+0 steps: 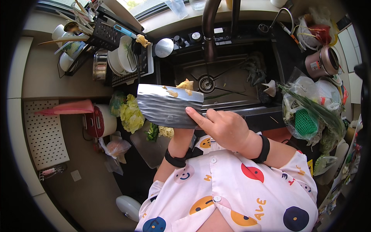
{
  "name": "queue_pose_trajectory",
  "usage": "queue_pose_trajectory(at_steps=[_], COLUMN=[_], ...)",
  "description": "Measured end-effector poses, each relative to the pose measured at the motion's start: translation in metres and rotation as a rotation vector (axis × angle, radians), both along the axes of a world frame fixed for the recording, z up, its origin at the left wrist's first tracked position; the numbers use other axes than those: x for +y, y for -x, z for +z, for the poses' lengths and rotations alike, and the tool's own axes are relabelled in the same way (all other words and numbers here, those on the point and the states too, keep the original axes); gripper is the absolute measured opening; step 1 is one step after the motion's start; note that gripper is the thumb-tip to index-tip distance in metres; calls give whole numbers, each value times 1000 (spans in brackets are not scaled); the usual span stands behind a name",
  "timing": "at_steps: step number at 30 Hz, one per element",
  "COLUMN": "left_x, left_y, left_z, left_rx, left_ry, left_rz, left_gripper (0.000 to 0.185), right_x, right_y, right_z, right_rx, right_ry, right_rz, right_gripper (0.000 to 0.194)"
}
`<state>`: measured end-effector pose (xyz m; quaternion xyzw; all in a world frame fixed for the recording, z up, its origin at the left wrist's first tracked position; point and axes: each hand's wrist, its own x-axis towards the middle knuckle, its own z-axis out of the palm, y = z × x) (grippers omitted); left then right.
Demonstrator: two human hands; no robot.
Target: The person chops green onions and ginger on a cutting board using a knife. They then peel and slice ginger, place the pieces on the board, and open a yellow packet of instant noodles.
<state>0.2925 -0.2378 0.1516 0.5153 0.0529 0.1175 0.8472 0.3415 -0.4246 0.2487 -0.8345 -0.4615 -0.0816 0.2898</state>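
Observation:
My right hand (224, 127) grips the handle of a wide cleaver (169, 108), its index finger stretched along the blade. The blade lies across my view over the near edge of the sink (226, 65). Beyond its far edge shows a yellow piece that looks like ginger (187, 83), and thin scraps (173, 93) cling to the metal. Behind the cleaver my left hand (181, 140) is hidden except near the wrist, so its grasp cannot be seen. Below the blade, a cutting board (145, 150) carries chopped green pieces (152, 132) and pale chopped pieces (166, 131).
Lettuce leaves (132, 113) lie left of the cleaver, near a red-and-white rice cooker (101, 120). A dish rack (149, 69) with plates stands at the back left. The faucet (210, 34) rises behind the sink. Bagged vegetables (304, 110) and scallions (313, 105) crowd the right.

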Motion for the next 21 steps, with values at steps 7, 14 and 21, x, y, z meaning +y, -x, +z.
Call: queue_pose_trajectory(at_steps=[7, 14, 21], left_x=[-3, -12, 0], left_y=[2, 0, -2], left_z=[-9, -5, 1], left_rx=[-59, 18, 68], left_ry=[202, 200, -68], left_rz=[-35, 77, -4], left_gripper=[43, 46, 56], right_x=[-7, -1, -10], right_y=[4, 1, -1], right_z=[-6, -6, -7], right_rx=[-16, -83, -56], right_ry=[10, 21, 43], right_rz=[-16, -22, -4], right_gripper=[59, 65, 66])
